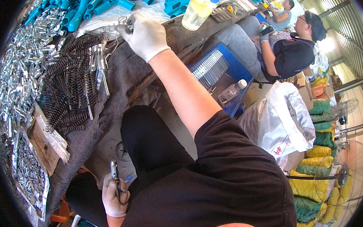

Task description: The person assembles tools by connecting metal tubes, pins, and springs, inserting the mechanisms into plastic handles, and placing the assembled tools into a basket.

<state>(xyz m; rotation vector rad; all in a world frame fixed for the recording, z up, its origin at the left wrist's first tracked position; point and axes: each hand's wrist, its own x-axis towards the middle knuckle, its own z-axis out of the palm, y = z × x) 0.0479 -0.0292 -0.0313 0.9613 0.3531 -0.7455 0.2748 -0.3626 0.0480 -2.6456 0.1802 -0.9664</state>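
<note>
Closest is my black tee (pixel 206 187), w/ my L hand (pixel 115 198) just off its left side. L hand's in a white glove, fingers curled tight round a shiny metal tube (pixel 114 168) that sticks up out of the fist; there's a dark bit below it, mostly hidden by fingers. Black trousers (pixel 149 136) come next, knees apart by the bench edge.

Bench (pixel 117 86) has a dark cloth cover. On its left: tray (pixel 29 177) of small metal bits, then a wood scrap (pixel 45 136) beside it. Past that, a pile of dark springs (pixel 65 85) w/ a few metal tubes (pixel 99 64) on top, & a big heap of shiny metal parts (pixel 21 81) to the left. R hand (pixel 147 37), also gloved, is out at the far end of the pile, thumb & fingers bent together at a loose spring (pixel 107 29); can't tell if it's pinched or just touched.

Beyond: teal tubes (pixel 96 6) & a lemon drink (pixel 198 12). Off right: blue crate (pixel 240 70) w/ rods & a bottle (pixel 231 92), white sack (pixel 269 120), seated co-worker (pixel 292 50), yellow & green sacks (pixel 317 163), another person (pixel 283 18) farthest back.
</note>
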